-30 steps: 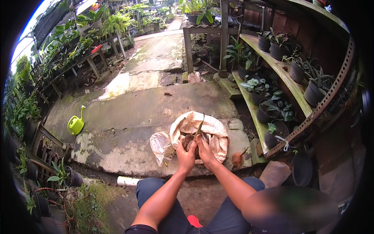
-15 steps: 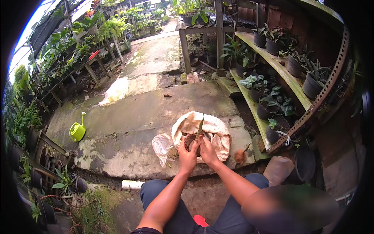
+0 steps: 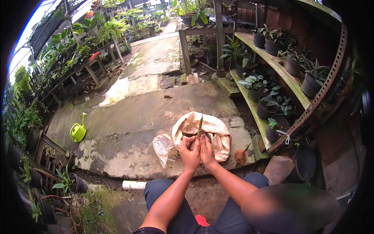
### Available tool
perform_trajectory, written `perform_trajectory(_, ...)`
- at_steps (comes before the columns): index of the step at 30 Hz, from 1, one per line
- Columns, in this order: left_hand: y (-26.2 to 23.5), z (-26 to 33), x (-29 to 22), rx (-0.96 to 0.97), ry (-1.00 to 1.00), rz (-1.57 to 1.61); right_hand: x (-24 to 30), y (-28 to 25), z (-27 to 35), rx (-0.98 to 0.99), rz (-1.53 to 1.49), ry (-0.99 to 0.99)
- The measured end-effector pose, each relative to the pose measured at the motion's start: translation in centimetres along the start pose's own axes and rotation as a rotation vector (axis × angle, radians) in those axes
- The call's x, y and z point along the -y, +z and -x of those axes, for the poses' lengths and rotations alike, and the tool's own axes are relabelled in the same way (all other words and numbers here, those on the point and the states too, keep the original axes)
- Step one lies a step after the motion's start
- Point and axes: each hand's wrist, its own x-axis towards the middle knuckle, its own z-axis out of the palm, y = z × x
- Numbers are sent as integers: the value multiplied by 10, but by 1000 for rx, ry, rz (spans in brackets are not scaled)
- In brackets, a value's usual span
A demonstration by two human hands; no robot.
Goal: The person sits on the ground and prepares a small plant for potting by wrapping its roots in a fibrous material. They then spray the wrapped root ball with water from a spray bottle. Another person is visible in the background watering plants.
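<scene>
We see both hands pressed together just below the middle of the frame. The left hand point(image 3: 189, 153) and the right hand point(image 3: 207, 150) touch each other, and their fingers point(image 3: 193, 141) are curled closed around the base of a small plant point(image 3: 200, 126), whose single narrow green leaf stands nearly upright above the knuckles. Whether a clump of roots or soil sits inside the grip we cannot tell, as the fingers hide it.

Right behind the hands lies an open pale sack point(image 3: 210, 128), crumpled on the concrete floor point(image 3: 132, 117); its mouth faces the hands, and the plant is over that opening. A lighter fold of the sack spreads out to the left of the wrists.

At the left of the frame a lime-green watering can point(image 3: 78, 131) stands on the concrete, well apart from the hands. A white pipe piece point(image 3: 133, 185) lies near the lower centre, beside the person's knee. Along the right side, wooden shelves point(image 3: 272, 64) carry dark potted plants point(image 3: 311, 80).
</scene>
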Motion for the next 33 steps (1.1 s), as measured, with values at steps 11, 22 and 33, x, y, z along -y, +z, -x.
perform_trajectory(11,2,-15,13,84,-153,337,19,-2,-6,58,47,-200)
perform_trajectory(22,7,-13,-6,348,-105,294,41,-20,-19,-97,-621,342)
perform_trajectory(33,31,-1,7,57,116,34,11,-12,-20,-162,-684,302)
